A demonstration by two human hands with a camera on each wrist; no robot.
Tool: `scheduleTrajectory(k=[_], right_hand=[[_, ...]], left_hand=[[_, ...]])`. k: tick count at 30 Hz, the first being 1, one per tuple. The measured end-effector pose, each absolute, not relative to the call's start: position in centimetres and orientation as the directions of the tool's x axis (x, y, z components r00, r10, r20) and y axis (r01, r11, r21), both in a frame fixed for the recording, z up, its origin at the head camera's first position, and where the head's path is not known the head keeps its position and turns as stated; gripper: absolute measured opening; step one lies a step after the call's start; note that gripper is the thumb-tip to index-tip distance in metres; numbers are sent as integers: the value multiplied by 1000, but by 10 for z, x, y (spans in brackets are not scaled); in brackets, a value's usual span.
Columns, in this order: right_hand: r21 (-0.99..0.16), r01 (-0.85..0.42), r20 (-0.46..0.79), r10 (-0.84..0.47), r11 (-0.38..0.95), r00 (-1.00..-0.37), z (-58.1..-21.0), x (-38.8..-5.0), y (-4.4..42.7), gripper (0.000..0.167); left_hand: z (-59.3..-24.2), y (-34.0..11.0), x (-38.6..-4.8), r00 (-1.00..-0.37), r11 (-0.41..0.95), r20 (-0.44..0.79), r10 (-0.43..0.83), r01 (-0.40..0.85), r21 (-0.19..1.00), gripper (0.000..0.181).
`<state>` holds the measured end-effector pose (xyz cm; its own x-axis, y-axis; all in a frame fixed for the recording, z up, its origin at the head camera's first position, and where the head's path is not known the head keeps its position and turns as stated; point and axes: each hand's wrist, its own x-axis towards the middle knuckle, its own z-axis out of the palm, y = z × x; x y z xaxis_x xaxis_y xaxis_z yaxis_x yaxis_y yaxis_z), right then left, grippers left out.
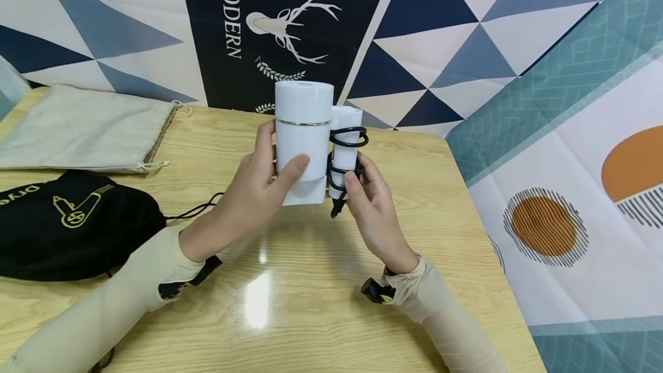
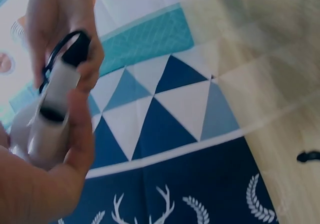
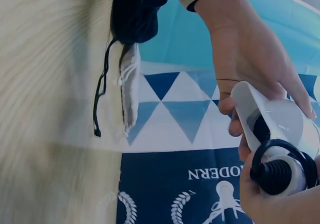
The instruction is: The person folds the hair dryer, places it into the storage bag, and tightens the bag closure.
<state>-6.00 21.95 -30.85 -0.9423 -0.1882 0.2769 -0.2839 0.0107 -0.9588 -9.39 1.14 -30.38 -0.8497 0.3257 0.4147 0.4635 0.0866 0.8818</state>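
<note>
A white hair dryer [image 1: 304, 102], folded, is held up above the table in both hands. My left hand [image 1: 251, 191] grips the wide barrel, its thumb lying across the front. With thumb and fingers, my right hand [image 1: 374, 209] holds the narrower handle [image 1: 344, 157] and the black cord [image 1: 348, 138] looped around it. The right wrist view shows a ribbed black cord sleeve [image 3: 276, 176] at the handle's end and a white nozzle [image 3: 246, 109] pointing toward the left hand. In the left wrist view the dryer [image 2: 64, 82] is partly covered by fingers.
On the left of the wooden table [image 1: 311, 327] lies a black drawstring bag [image 1: 119, 212] printed with a dryer picture. Behind it is a grey cloth pouch [image 1: 88, 128]. A patterned cloth [image 1: 414, 33] stands along the back, another [image 1: 564, 212] along the right.
</note>
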Motion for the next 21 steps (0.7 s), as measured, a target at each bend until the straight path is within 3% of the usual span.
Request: scheduleTrajectory(k=[5,10,15,21], right_hand=[[-967,-213,237,-196,-137,-952,-308,-62,217,42],[-969,-184,211,-169,-165,-963,-307,-64,218,39],[-976,-171,192,-170,-131,-966,-307,-64,220,38],[-984,-174,178,-193,-40,-965,-308,-65,220,40]], left_hand=[[-300,-5,-99,-864,194,275,422,383,903,61],[-298,-28,-103,-830,340,169,532,392,855,61],[-295,-55,-110,-787,472,106,608,465,749,57],[-290,-84,-119,-797,596,141,587,544,591,46]])
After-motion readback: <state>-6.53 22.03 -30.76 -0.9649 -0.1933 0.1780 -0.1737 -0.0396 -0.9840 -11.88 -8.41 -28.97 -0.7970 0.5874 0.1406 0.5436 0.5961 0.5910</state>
